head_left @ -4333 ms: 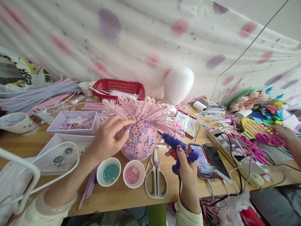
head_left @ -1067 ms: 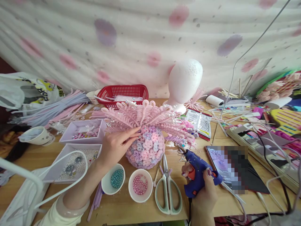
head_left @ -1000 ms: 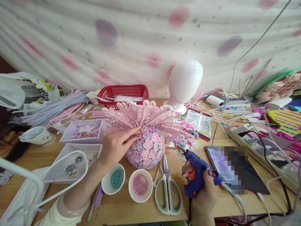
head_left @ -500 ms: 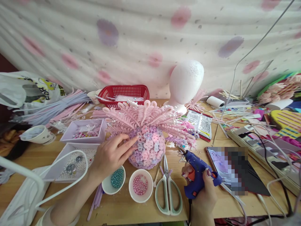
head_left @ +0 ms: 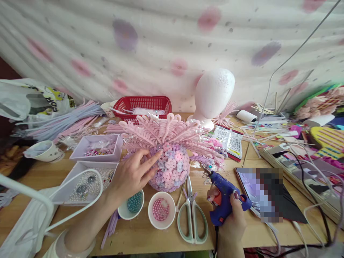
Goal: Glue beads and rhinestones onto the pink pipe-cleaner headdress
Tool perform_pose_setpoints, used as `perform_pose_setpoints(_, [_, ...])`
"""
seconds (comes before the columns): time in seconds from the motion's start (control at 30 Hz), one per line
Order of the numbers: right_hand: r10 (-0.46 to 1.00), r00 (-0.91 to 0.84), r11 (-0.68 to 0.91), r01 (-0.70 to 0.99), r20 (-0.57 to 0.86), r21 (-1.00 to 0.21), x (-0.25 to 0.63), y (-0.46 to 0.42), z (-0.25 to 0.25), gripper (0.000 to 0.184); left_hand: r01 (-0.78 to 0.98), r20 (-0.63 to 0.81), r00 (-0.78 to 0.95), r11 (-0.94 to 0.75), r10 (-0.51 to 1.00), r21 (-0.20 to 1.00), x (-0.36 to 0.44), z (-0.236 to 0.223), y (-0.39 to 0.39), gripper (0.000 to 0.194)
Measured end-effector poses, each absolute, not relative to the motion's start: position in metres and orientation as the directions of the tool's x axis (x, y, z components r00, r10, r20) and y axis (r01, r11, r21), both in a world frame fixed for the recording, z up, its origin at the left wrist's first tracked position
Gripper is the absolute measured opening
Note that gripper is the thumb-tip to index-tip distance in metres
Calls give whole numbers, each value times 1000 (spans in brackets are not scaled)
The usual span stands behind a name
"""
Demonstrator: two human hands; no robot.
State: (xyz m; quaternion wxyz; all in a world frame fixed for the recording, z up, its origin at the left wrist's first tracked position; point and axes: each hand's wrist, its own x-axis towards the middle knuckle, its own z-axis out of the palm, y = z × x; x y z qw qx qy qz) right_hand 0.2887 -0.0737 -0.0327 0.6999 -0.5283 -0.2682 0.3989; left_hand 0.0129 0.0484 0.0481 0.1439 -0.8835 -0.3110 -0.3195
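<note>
My left hand [head_left: 132, 173] rests against the left side of a rounded headpiece [head_left: 172, 172] covered in small pink, lilac and pale blue fuzzy flowers. Its index finger is stretched onto one flower near the top, and I see nothing held in it. Pink fuzzy feather-shaped fronds [head_left: 162, 130] fan out behind the flowers, trimmed with white beads. On the right, my right hand [head_left: 233, 215] is wrapped round a blue hot glue gun [head_left: 224, 191]. A finger lies by its orange trigger, and the nozzle points up and left, apart from the flowers.
In front stand a cup of pink beads [head_left: 161, 210], a cup of teal beads [head_left: 134, 203] and scissors [head_left: 192, 215]. Lilac trays [head_left: 96, 148] lie left; a phone [head_left: 249, 190] lies right. Behind are a red basket [head_left: 143, 104] and a white foam head [head_left: 214, 95].
My left index fingertip has moved slightly up and right across the flowers. The right hand keeps its grip on the glue gun, almost unmoved.
</note>
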Motion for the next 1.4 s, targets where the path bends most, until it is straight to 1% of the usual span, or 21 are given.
perform_pose_setpoints(0.4, [838, 546, 143, -243, -14, -959, 289, -70, -33, 53, 636, 619, 599, -772, 507, 16, 12, 46, 47, 37])
perform_pose_setpoints(0.53, [793, 608, 138, -236, -35, -962, 280, -68, -28, 53, 674, 668, 497, -732, 554, 105, 7, 55, 40, 38])
perform_pose_setpoints(0.6, [783, 620, 124, -239, -53, -963, 276, -67, -26, 54, 665, 669, 486, -734, 563, 135, 5, 57, 37, 36])
perform_pose_setpoints(0.77, [785, 619, 113, -211, -44, -971, 271, -65, -23, 57, 659, 580, 563, -743, 589, 116, 9, 49, 40, 40])
perform_pose_setpoints(0.87, [781, 623, 117, -219, -47, -969, 271, -64, -24, 56, 665, 533, 581, -736, 616, 126, 12, 43, 44, 42])
perform_pose_setpoints(1.0, [810, 586, 98, -190, -33, -977, 276, -63, -30, 57, 675, 501, 583, -725, 640, 140, 12, 41, 45, 42])
perform_pose_setpoints(1.13, [828, 560, 81, -176, -32, -981, 283, -62, -33, 59, 683, 495, 585, -719, 643, 126, 12, 40, 45, 43])
perform_pose_setpoints(1.27, [843, 537, 98, -111, 23, -989, 283, -59, -22, 61, 698, 502, 582, -709, 640, 95, 13, 38, 46, 41])
perform_pose_setpoints(1.4, [799, 601, 51, -64, 2, -997, 274, -57, -3, 62, 707, 549, 565, -704, 616, 63, 10, 44, 43, 43])
